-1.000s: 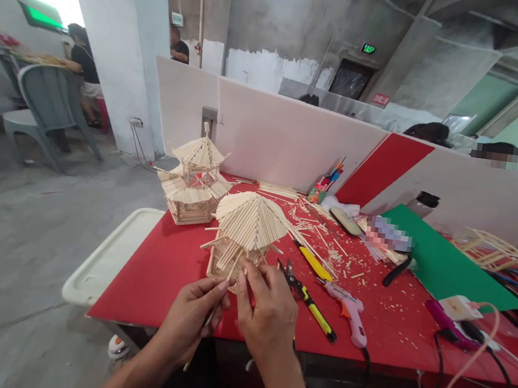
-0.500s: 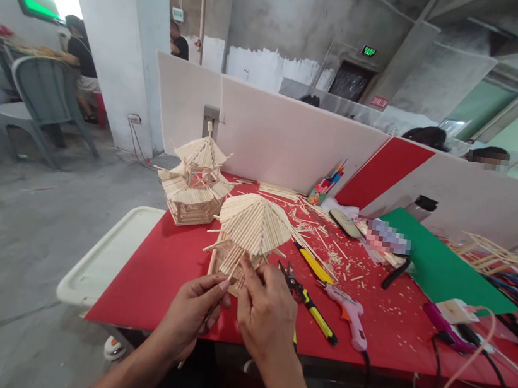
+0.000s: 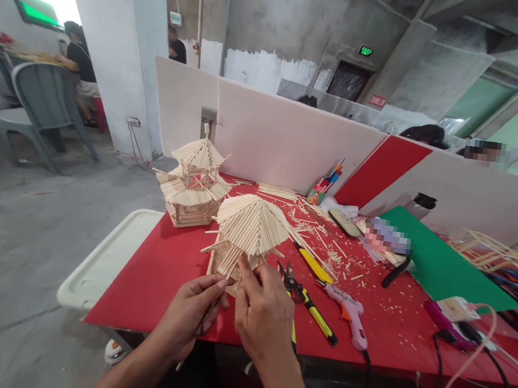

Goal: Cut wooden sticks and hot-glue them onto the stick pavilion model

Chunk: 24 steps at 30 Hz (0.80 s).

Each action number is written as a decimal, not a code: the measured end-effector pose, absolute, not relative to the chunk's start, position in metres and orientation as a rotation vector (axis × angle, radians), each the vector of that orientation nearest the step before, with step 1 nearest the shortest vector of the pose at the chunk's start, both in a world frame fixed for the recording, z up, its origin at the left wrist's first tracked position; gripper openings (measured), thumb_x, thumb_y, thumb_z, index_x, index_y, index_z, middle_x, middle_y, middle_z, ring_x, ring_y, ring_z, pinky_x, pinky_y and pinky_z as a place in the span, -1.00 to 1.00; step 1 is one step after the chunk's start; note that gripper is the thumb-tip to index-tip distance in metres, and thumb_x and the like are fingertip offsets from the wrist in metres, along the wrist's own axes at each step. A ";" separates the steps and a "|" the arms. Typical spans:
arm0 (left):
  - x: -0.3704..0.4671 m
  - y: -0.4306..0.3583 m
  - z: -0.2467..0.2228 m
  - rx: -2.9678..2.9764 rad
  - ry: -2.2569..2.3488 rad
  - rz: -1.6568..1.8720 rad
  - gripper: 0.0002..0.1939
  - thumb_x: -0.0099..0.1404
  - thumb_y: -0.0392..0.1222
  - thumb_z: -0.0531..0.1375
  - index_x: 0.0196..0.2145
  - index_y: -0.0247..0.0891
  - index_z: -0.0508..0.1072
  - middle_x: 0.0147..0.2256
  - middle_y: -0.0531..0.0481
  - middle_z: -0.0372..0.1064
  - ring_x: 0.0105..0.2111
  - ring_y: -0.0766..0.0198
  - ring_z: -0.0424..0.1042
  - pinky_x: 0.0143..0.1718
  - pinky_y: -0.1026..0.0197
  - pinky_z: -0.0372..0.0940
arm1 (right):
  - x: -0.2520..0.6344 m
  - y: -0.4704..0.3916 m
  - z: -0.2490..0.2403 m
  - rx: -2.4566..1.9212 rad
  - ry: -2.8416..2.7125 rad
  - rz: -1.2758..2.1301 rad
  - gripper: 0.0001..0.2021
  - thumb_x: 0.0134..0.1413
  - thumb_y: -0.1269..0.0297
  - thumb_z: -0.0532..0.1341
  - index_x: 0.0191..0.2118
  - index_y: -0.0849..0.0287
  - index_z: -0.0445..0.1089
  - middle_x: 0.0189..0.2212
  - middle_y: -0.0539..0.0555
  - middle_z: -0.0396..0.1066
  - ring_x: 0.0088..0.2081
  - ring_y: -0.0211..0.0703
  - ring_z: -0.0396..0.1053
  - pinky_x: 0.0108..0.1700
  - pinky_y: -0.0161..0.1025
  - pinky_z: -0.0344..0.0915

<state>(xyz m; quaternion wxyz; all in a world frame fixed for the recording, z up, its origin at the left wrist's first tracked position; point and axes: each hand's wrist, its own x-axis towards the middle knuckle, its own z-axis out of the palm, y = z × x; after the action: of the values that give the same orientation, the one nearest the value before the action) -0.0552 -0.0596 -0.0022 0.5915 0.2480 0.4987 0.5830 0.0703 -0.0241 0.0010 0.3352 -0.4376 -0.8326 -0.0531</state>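
A model pavilion (image 3: 250, 221) built of thin wooden sticks stands before me at the front of the red table, its upper roof covered in rows of sticks. Below that roof a slanted strip of sticks (image 3: 230, 259) juts toward me. My left hand (image 3: 191, 309) is closed, thumb and fingers pinching a wooden stick at the strip's lower end. A thin stick end also pokes out below that palm. My right hand (image 3: 265, 309) is curled at the pavilion's right front, its index fingertip pressed on the strip. Its thumb side is partly hidden.
Behind left stands a two-tiered stick pavilion (image 3: 195, 189). Right of my hands lie yellow-handled pliers (image 3: 311, 306), a yellow cutter (image 3: 314, 263) and a pink glue gun (image 3: 348, 314). Loose sticks and scraps (image 3: 320, 240), a green board (image 3: 450, 264) and a power strip (image 3: 447, 324) lie farther right.
Both hands keep nearly the same hold on the pavilion. The view has shifted only slightly, and no object has visibly been moved.
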 end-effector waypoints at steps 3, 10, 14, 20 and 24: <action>-0.055 -0.059 -0.001 0.577 1.173 1.349 -0.66 -0.04 -0.01 0.31 -0.42 -0.35 0.45 -0.66 0.10 0.32 -0.83 0.57 -0.02 -0.81 0.42 -0.25 | 0.070 -0.024 0.001 -1.141 -2.173 -0.133 -0.59 0.13 0.37 0.02 0.11 0.10 0.29 -0.26 0.14 0.34 -0.27 -0.10 0.31 -0.30 -0.21 0.26; -0.058 -0.058 -0.003 0.603 1.188 1.320 -0.67 -0.01 -0.01 0.28 -0.40 -0.35 0.48 -0.69 0.11 0.30 -0.84 0.58 -0.06 -0.80 0.41 -0.29 | 0.070 -0.023 0.000 -1.126 -2.165 -0.148 -0.59 0.15 0.35 0.01 0.11 0.13 0.29 -0.26 0.15 0.34 -0.27 -0.10 0.31 -0.31 -0.21 0.27; -0.059 -0.058 -0.004 0.595 1.190 1.318 -0.66 -0.03 0.00 0.29 -0.39 -0.35 0.48 -0.69 0.11 0.30 -0.85 0.59 -0.06 -0.79 0.42 -0.29 | 0.070 -0.024 0.000 -1.129 -2.173 -0.138 -0.59 0.14 0.37 0.01 0.10 0.13 0.30 -0.26 0.15 0.34 -0.27 -0.10 0.31 -0.31 -0.22 0.27; -0.058 -0.058 -0.002 0.600 1.191 1.314 -0.67 -0.02 0.00 0.28 -0.40 -0.35 0.47 -0.70 0.11 0.30 -0.85 0.59 -0.06 -0.80 0.41 -0.30 | 0.069 -0.023 0.000 -1.127 -2.172 -0.143 -0.60 0.15 0.36 0.01 0.10 0.13 0.30 -0.26 0.15 0.34 -0.26 -0.09 0.31 -0.30 -0.21 0.27; -0.059 -0.059 0.000 0.609 1.209 1.301 -0.68 -0.01 -0.01 0.27 -0.41 -0.34 0.47 -0.69 0.11 0.29 -0.85 0.59 -0.07 -0.79 0.40 -0.31 | 0.070 -0.023 0.000 -1.137 -2.184 -0.132 -0.59 0.14 0.37 0.02 0.11 0.13 0.29 -0.25 0.15 0.34 -0.25 -0.09 0.31 -0.30 -0.20 0.27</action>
<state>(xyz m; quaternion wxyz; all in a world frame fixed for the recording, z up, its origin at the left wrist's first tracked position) -0.0586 -0.0587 0.0002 0.5910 0.2616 0.5195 0.5589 0.0697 -0.0235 -0.0004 0.3313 -0.4351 -0.8357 -0.0504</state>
